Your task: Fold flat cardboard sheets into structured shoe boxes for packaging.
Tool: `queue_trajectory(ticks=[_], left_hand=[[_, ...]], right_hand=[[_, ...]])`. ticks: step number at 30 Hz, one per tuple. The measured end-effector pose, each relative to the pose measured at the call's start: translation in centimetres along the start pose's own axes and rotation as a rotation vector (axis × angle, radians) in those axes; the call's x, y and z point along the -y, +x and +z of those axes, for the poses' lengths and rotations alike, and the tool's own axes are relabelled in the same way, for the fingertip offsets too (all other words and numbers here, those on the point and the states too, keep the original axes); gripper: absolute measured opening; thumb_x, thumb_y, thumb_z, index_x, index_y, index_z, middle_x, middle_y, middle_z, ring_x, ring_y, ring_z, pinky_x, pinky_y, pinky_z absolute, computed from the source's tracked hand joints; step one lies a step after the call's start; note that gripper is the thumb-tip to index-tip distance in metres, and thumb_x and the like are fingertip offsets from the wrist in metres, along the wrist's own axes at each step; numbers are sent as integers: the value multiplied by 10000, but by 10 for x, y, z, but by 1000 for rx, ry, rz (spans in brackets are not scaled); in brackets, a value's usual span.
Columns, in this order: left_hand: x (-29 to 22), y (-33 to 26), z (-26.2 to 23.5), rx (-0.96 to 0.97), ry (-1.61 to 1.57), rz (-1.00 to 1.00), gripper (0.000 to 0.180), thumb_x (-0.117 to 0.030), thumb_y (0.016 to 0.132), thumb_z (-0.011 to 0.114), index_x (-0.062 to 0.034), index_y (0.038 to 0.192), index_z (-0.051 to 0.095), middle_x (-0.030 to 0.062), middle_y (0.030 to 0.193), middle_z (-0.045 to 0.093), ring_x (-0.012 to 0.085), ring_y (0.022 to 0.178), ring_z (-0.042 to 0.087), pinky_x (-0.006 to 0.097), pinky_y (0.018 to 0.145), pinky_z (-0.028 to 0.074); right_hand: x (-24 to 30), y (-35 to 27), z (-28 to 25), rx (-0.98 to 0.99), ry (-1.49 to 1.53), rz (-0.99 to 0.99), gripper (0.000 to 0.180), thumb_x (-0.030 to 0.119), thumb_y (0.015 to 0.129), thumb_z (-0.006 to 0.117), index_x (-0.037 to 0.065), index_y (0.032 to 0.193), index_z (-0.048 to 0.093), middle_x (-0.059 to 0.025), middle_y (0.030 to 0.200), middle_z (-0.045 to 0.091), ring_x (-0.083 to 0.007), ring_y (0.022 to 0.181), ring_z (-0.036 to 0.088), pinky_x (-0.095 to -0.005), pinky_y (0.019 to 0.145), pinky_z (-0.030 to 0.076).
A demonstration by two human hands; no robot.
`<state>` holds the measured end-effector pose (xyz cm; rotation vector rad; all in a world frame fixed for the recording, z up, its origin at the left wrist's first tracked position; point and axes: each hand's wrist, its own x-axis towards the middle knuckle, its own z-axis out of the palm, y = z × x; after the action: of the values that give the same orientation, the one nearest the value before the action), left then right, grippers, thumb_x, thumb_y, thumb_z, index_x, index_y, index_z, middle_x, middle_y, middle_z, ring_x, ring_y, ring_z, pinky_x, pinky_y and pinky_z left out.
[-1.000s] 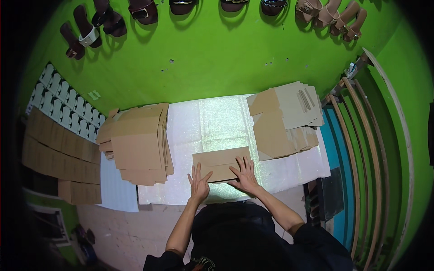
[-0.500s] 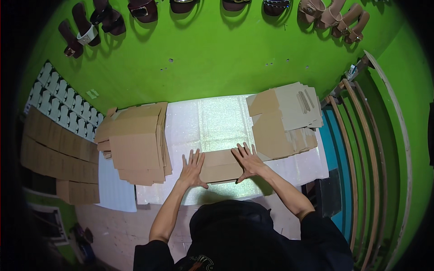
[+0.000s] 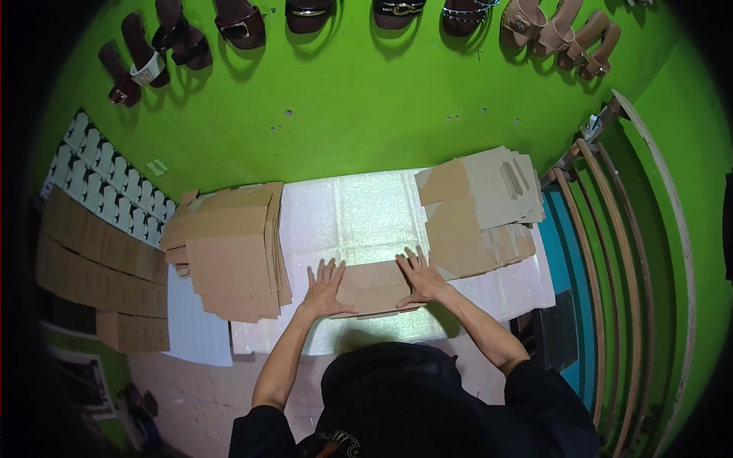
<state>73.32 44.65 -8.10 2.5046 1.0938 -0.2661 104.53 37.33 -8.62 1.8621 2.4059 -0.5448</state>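
A folded piece of brown cardboard (image 3: 372, 287) lies near the front edge of the table, between my two hands. My left hand (image 3: 327, 290) presses on its left end, fingers spread and pointing away from me. On its right end rests my right hand (image 3: 420, 281), also with fingers spread and the thumb along the near edge. Both palms hide the ends of the cardboard. The table under it has a shiny, pearly white cover (image 3: 374, 206).
A stack of flat cardboard blanks (image 3: 233, 259) sits on the table's left, another stack (image 3: 454, 229) on its right. Brown boxes (image 3: 107, 267) stand at far left. Sandals (image 3: 308, 17) hang on the green wall (image 3: 366, 91). Wooden rails (image 3: 622, 290) run along the right side.
Both hands stay on the folded cardboard, which now looks flatter. My right hand has shifted slightly right. The whole view has tipped a little, so everything sits slightly lower.
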Motion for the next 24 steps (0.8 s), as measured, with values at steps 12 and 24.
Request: queue_trajectory(ticks=[12, 24], left_hand=[[28, 27, 22, -363, -106, -414, 601, -425, 1028, 436, 112, 1023, 707, 282, 1497, 401, 514, 1466, 185, 744, 1138, 22], [20, 14, -3, -816, -470, -564, 222, -207, 832, 711, -23, 746, 621, 222, 1417, 517, 410, 1397, 356, 586, 1155, 191]], right_hand=[[-23, 32, 23, -336, -26, 329, 713, 553, 997, 469, -117, 1126, 676, -265, 1443, 468, -512, 1410, 292, -701, 1144, 162], [5, 16, -14, -784, 259, 386, 338, 274, 896, 686, -51, 824, 629, -238, 1294, 556, -459, 1282, 408, -587, 1093, 262]])
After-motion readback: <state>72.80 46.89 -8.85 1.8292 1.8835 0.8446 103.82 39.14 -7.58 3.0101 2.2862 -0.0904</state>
